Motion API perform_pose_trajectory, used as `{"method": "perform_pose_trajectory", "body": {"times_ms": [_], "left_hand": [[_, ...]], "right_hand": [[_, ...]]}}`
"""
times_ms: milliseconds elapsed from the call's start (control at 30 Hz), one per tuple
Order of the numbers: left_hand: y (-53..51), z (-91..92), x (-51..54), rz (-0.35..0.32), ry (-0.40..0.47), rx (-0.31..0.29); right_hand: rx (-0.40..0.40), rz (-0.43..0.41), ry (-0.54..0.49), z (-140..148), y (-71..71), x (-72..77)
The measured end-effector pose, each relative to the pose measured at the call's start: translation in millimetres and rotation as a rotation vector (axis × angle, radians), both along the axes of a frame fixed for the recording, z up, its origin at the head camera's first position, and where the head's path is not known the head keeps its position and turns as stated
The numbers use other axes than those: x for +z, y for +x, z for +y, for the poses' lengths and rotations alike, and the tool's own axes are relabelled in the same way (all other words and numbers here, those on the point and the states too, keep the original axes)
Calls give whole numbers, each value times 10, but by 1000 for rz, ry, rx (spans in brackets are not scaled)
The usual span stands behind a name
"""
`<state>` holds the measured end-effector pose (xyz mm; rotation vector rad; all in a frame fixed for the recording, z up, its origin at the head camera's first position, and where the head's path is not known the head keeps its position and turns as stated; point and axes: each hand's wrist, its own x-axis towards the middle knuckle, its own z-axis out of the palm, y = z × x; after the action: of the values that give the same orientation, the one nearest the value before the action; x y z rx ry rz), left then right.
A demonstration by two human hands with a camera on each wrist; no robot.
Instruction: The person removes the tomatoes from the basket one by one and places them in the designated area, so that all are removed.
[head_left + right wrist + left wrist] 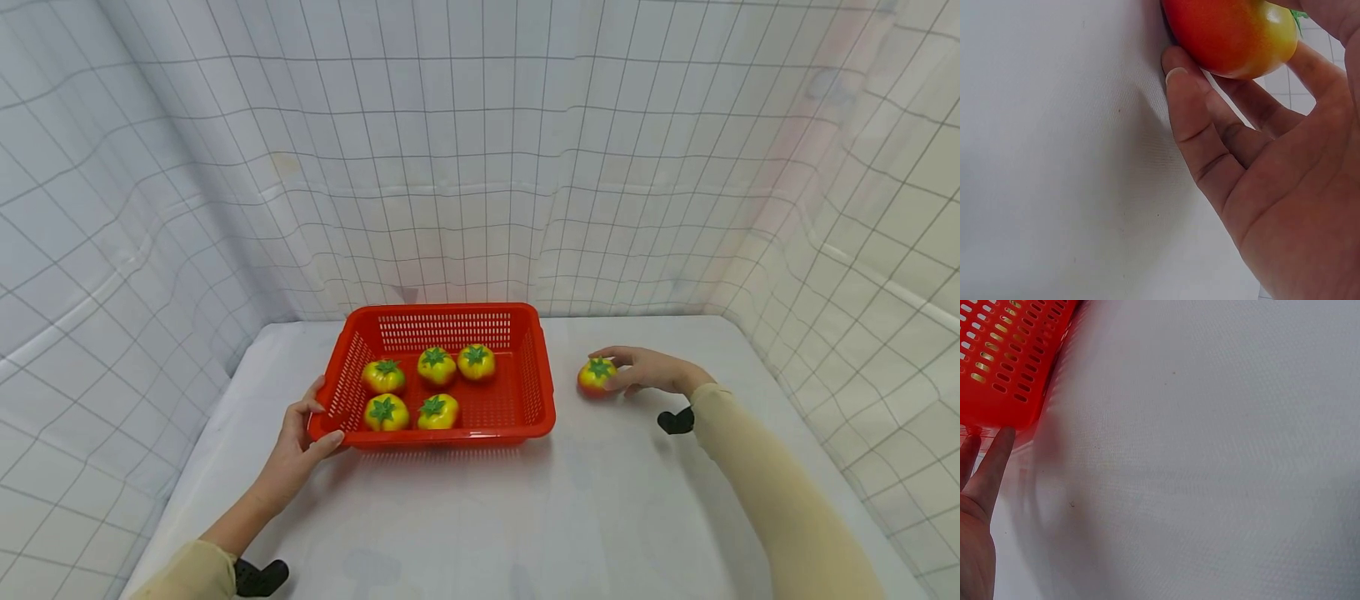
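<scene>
Plainly, gridded curtains (pixel 480 167) flank the white table (pixel 600 508) under the basket (pixel 480 434).

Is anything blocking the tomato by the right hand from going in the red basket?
Only the right wall of the basket stands between the tomato and the inside; nothing else shows on the table there.

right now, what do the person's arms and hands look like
The left hand and right hand are bare, with no gloves or rings visible. The left sleeve and right sleeve are plain pale yellow. A rounded black piece shows by the left cuff, a similar black one by the right.
</scene>
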<state>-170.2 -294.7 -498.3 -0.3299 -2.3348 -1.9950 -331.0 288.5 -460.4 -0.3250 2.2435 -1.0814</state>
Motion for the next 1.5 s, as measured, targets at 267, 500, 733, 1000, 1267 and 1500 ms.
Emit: {"method": "perform_pose_trajectory", "body": {"times_ms": [267, 500, 733, 1000, 1267, 1500], "left_hand": [[12, 8, 20, -1, 18, -15], [14, 7, 23, -2, 9, -14], [15, 7, 27, -7, 6, -11], [16, 7, 20, 1, 12, -14], [22, 10, 25, -4, 0, -13], [15, 2, 15, -1, 9, -10]], "right_hand": [[3, -8, -3, 2, 0, -2], [8, -1, 7, 2, 7, -7], [7, -3, 6, 17, 1, -22], [16, -3, 3, 52, 0, -39], [18, 3, -8, 115, 67, 30], [17, 16, -34, 189, 129, 96]]}}
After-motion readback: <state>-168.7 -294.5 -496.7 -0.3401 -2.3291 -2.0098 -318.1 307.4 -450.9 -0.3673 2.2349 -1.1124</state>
